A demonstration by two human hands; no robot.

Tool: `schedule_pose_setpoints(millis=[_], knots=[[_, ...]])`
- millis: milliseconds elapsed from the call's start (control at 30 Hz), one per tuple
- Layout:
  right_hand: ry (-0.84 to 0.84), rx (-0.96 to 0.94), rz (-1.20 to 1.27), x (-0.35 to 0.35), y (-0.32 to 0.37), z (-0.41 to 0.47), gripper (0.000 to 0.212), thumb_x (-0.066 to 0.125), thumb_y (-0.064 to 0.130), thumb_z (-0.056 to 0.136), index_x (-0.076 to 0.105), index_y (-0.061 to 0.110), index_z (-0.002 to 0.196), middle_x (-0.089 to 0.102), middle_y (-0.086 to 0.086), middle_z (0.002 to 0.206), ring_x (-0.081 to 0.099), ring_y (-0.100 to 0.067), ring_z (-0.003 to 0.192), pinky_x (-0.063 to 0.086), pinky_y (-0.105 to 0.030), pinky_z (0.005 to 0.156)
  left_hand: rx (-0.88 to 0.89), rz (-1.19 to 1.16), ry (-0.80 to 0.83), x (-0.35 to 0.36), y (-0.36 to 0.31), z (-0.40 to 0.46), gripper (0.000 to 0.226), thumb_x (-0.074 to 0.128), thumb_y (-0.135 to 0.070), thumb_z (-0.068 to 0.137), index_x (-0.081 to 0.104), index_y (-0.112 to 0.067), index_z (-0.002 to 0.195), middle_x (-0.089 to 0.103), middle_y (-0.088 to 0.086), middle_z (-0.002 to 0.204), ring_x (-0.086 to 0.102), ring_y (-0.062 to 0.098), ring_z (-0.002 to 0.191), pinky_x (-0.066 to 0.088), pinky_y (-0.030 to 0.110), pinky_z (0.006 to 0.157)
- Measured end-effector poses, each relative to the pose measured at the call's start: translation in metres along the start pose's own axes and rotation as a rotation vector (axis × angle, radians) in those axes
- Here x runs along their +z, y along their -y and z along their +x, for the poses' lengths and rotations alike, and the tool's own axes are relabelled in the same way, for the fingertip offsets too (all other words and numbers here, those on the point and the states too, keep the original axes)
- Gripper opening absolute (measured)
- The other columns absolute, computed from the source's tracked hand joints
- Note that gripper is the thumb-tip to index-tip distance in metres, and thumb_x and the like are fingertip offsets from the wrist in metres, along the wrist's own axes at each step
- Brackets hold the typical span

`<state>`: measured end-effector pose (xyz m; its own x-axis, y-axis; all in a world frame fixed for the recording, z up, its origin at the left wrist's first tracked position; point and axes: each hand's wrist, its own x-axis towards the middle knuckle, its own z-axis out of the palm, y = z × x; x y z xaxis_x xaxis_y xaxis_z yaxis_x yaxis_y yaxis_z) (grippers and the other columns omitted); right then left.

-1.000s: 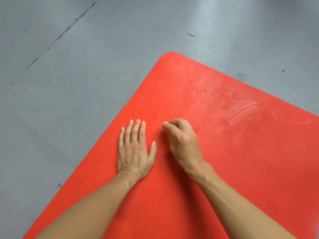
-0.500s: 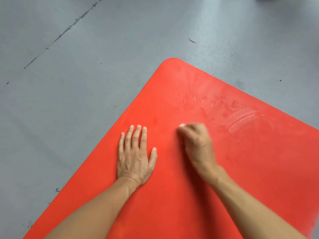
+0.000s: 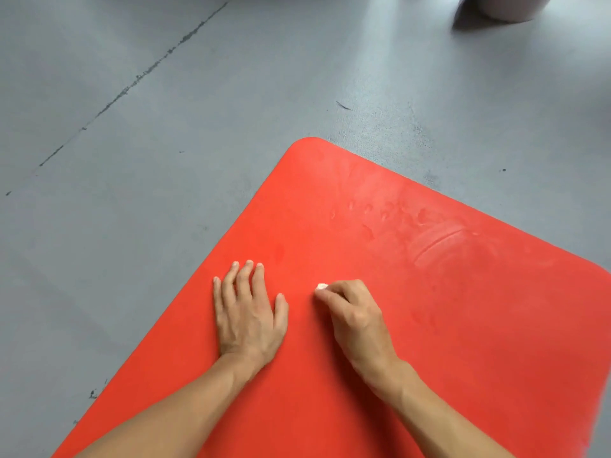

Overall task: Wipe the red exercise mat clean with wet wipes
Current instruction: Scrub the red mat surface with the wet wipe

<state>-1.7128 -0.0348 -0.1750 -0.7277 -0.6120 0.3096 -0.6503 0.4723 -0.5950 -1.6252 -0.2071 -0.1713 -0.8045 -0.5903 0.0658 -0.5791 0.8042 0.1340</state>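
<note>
Now we see the red exercise mat lying flat on the grey floor, filling the frame from 3 o'clock round to 7 o'clock, with one rounded corner pointing toward 12 o'clock. Our left hand rests palm down on the mat near its 9 o'clock edge, fingers straight and slightly spread, holding nothing. Just beside it, toward 3 o'clock, our right hand is curled, its fingertips pinching a small white wad, the wet wipe, and pressing it against the mat; only a small bit of the wipe shows past the fingers. Toward 1 o'clock from that hand, the mat's surface shows damp patches and smeared streaks, paler than the rest. On the floor, a thin dark seam runs from 12 o'clock down toward 9 o'clock, and a pale rounded object sits cut off at the 1 o'clock edge; we cannot tell what it is.
</note>
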Motion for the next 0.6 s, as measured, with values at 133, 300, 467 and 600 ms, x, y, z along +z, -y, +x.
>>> schedule_pose_setpoints(millis=[133, 300, 467, 600], knots=[[0.007, -0.001, -0.040, -0.016, -0.038, 0.037, 0.026, 0.054, 0.009, 0.096, 0.075, 0.007, 0.112, 0.065, -0.011, 0.098, 0.059, -0.028, 0.090, 0.044, -0.028, 0.080, -0.012, -0.129, -0.041, 0.001, -0.065, 0.034, 0.063, 0.043, -0.046, 0.094, 0.054, -0.015, 0.148, 0.052, 0.016, 0.147, 0.046, 0.041, 0.139, 0.028, 0.072, 0.116], [-0.367, 0.438, -0.158, -0.037, -0.110, 0.106, 0.018, 0.063, 0.004, 0.093, 0.077, 0.007, 0.104, 0.068, -0.014, 0.092, 0.060, -0.037, 0.086, 0.030, -0.018, 0.079, 0.288, -0.008, -0.005, 0.025, -0.068, 0.037, 0.061, 0.043, -0.048, 0.099, 0.048, -0.025, 0.155, 0.045, 0.003, 0.159, 0.032, 0.032, 0.153, 0.019, 0.061, 0.125], [-0.049, 0.067, -0.004, 0.009, -0.049, 0.112, 0.023, 0.058, 0.009, 0.091, 0.077, 0.008, 0.105, 0.067, -0.009, 0.094, 0.060, -0.030, 0.088, 0.046, -0.031, 0.077, 0.282, 0.028, 0.031, 0.023, -0.067, 0.036, 0.062, 0.043, -0.047, 0.098, 0.047, -0.024, 0.156, 0.044, 0.003, 0.160, 0.032, 0.032, 0.153, 0.021, 0.062, 0.124], [-0.006, 0.014, -0.062, -0.009, -0.094, 0.156, 0.025, 0.056, 0.002, 0.089, 0.076, 0.008, 0.104, 0.064, -0.010, 0.095, 0.058, -0.032, 0.091, 0.046, -0.034, 0.077, 0.267, 0.036, 0.035, 0.021, -0.068, 0.037, 0.062, 0.045, -0.047, 0.097, 0.048, -0.025, 0.155, 0.045, 0.003, 0.159, 0.033, 0.032, 0.153, 0.020, 0.062, 0.125]])
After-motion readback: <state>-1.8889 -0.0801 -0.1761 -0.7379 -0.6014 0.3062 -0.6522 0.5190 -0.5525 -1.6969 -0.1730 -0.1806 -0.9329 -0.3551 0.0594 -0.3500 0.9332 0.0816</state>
